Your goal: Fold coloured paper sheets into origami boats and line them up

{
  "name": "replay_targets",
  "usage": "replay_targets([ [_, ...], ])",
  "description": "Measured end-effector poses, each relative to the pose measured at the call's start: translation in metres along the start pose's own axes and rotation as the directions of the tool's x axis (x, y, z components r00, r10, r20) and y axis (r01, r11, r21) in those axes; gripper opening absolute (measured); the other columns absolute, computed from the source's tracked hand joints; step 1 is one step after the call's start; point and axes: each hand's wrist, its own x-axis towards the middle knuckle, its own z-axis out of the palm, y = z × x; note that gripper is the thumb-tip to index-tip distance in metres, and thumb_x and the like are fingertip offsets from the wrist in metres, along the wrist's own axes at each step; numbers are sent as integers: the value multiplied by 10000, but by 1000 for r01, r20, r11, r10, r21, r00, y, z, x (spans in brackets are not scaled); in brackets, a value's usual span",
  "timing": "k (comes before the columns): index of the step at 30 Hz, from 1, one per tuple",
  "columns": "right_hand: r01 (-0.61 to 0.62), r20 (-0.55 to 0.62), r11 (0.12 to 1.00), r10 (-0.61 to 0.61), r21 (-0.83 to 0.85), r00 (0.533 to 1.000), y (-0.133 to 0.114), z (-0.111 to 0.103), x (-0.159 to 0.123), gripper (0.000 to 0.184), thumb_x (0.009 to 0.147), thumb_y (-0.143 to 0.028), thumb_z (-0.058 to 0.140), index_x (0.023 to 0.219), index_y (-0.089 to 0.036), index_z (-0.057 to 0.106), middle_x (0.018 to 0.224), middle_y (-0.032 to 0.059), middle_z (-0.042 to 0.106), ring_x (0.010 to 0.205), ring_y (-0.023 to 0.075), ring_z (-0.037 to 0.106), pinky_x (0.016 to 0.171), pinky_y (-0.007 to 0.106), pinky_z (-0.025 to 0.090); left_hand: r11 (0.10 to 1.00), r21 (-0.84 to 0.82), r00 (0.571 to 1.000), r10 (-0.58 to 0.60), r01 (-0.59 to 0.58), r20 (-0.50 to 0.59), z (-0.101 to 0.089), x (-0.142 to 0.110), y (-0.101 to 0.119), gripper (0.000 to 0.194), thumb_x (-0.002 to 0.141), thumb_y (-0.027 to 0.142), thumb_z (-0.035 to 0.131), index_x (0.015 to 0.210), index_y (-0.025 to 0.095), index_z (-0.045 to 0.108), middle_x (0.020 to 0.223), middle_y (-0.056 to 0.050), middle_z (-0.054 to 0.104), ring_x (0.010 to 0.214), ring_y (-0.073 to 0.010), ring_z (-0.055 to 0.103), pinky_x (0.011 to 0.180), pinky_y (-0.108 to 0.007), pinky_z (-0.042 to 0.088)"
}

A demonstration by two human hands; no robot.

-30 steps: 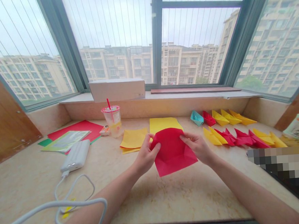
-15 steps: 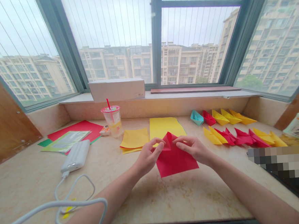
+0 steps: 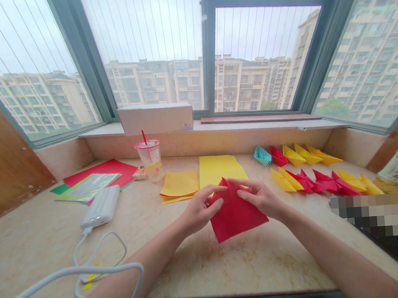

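A red sheet of folding paper (image 3: 238, 218) is held up in front of me, slightly turned, its upper edge folded. My left hand (image 3: 203, 207) grips its upper left side, fingers behind or over the top fold and thumb in front. On the upper right side, my right hand (image 3: 259, 197) pinches the same paper between thumb and fingers. Behind the hands lies a yellow sheet (image 3: 219, 168), and left of it a stack of yellow-orange squares (image 3: 179, 184) with a red layer beneath. The details of the top fold are partly hidden by fingers.
Folded paper boats (image 3: 293, 155) and other folded pieces (image 3: 325, 182) line the right. At left are a power bank (image 3: 102, 207), its white cable (image 3: 108, 267), coloured sheets (image 3: 98, 172) and a cup with a straw (image 3: 150, 161). A white box (image 3: 155, 119) stands on the sill.
The red paper has tilted, its lower edge now slanting up to the right and sitting slightly lower. The fingers have shifted around the top fold, which looks flatter.
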Motion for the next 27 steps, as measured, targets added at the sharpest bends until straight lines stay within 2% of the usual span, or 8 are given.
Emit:
replay_targets([
  [4,126,5,981,-127,-148,992,-2,-1,0,376,878,-300,598,1243,-252,675,1142,75,676,973,230,649,782,329,532,998,-18,998,-61,61,-23,0,1,2,362,920,469,544,1050,151,661,820,-50,667,653,-134,604,558,-213,458],
  [7,199,13,938,-204,-282,979,-2,-1,1,343,842,-188,565,1129,-248,744,1090,66,672,962,213,628,808,323,501,997,-28,996,-79,78,-45,0,2,-2,347,902,486,571,996,158,635,721,-12,632,584,-110,556,515,-193,408],
  [10,217,27,923,-219,-318,975,-2,-1,1,378,805,-122,530,1065,-254,770,1081,60,673,967,208,620,816,318,486,995,-31,995,-92,91,-33,0,2,-6,313,889,466,604,998,173,587,631,37,549,508,-73,475,465,-164,329],
  [12,211,31,926,-212,-314,977,-2,-1,1,402,796,-106,514,1067,-258,769,1078,56,675,971,208,620,818,318,484,993,-65,995,-102,101,-13,0,2,-7,309,877,451,627,1017,188,548,649,47,536,500,-64,464,453,-154,306],
  [15,203,28,927,-204,-315,979,-4,0,0,401,782,-98,515,1045,-252,775,1056,55,686,966,213,625,819,322,481,986,-121,993,-114,115,19,1,1,-5,330,859,440,654,1038,207,503,749,31,568,536,-73,518,463,-154,338],
  [19,193,43,938,-188,-287,981,-6,1,-1,350,794,-120,544,1028,-238,775,1076,57,694,977,217,633,829,323,485,996,-45,996,-75,73,-50,2,1,1,269,890,427,612,1011,193,555,903,0,570,571,-58,538,482,-159,375],
  [22,138,49,969,-131,-204,990,-6,3,-2,297,859,-210,580,1112,-230,734,1081,66,701,937,211,653,774,309,510,999,4,995,-54,54,-86,0,2,1,260,901,420,596,1002,181,593,947,-14,583,601,-63,555,510,-169,409],
  [27,21,2,999,-21,-27,1000,-5,5,-3,399,910,-407,600,1276,-248,613,1063,76,721,802,189,693,644,273,540,996,-15,994,-94,93,-59,-1,3,-3,280,890,421,614,1025,176,608,938,-27,621,629,-87,590,528,-178,435],
])
